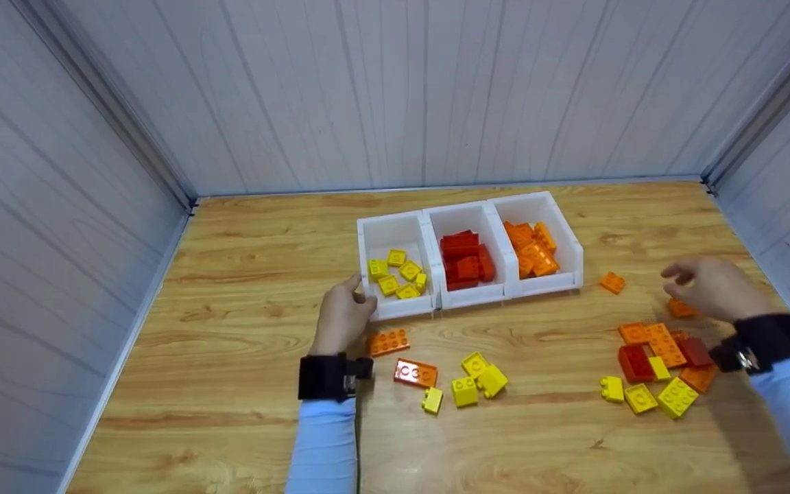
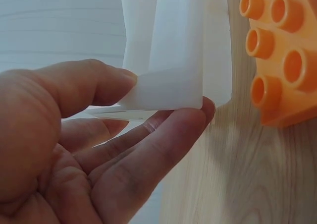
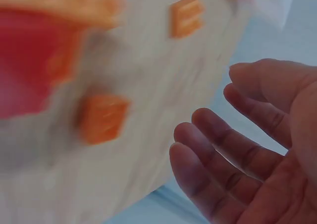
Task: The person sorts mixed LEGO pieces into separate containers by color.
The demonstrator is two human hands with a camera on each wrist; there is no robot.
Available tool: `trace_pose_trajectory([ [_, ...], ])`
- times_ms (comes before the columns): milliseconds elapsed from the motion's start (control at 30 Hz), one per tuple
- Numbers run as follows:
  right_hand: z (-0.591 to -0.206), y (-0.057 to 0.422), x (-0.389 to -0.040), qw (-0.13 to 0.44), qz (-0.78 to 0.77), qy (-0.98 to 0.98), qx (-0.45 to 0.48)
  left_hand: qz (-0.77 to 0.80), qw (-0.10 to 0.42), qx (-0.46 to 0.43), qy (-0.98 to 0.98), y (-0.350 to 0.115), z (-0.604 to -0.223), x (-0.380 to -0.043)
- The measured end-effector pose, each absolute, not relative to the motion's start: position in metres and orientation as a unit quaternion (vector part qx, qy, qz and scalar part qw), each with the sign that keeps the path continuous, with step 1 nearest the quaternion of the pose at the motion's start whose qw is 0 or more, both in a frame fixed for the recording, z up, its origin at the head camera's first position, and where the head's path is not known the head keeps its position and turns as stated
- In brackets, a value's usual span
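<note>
My left hand (image 1: 344,312) grips the near left corner of the white three-part bin (image 1: 395,312); in the left wrist view the thumb (image 2: 106,83) lies on its wall with the other fingers underneath. Yellow bricks (image 1: 395,274) lie in the left compartment, red bricks (image 1: 463,261) in the middle one, orange bricks (image 1: 535,250) in the right. My right hand (image 1: 717,285) is held over the table at the right with loosely bent fingers and nothing in them. Below it is a small orange brick (image 1: 680,308), and to its left another orange brick (image 1: 612,282).
A mixed pile of red, orange and yellow bricks (image 1: 666,343) lies at the right front. Near the left forearm are orange bricks (image 1: 415,372) and several yellow bricks (image 1: 465,391). White panel walls (image 1: 395,96) border the wooden table (image 1: 244,398) at the back and sides.
</note>
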State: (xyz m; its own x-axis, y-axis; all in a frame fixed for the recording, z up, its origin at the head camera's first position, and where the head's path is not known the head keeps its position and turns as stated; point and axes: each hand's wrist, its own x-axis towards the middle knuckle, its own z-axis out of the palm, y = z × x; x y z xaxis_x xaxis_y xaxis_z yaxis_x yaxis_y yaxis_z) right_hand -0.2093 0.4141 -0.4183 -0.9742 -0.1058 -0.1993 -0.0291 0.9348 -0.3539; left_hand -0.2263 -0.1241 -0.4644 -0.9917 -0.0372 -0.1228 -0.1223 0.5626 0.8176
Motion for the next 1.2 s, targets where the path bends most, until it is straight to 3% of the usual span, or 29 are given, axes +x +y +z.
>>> trace_pose_trajectory([
  [200,-0.440,0.437,-0.180,0.102,-0.171,0.980,0.002,0.462,0.049,-0.047,0.884,-0.124,-0.464,-0.225],
  [733,-0.450,0.437,-0.133,0.163,-0.182,0.968,0.055,0.457,0.044,-0.042,0.887,-0.124,-0.464,-0.226],
  [1033,-0.451,0.422,-0.127,0.140,-0.183,0.972,0.036,0.463,0.046,-0.040,0.884,-0.125,-0.464,-0.226],
  [1200,-0.437,0.404,-0.130,0.074,-0.189,0.978,0.038,0.463,0.043,-0.034,0.884,-0.125,-0.464,-0.225],
])
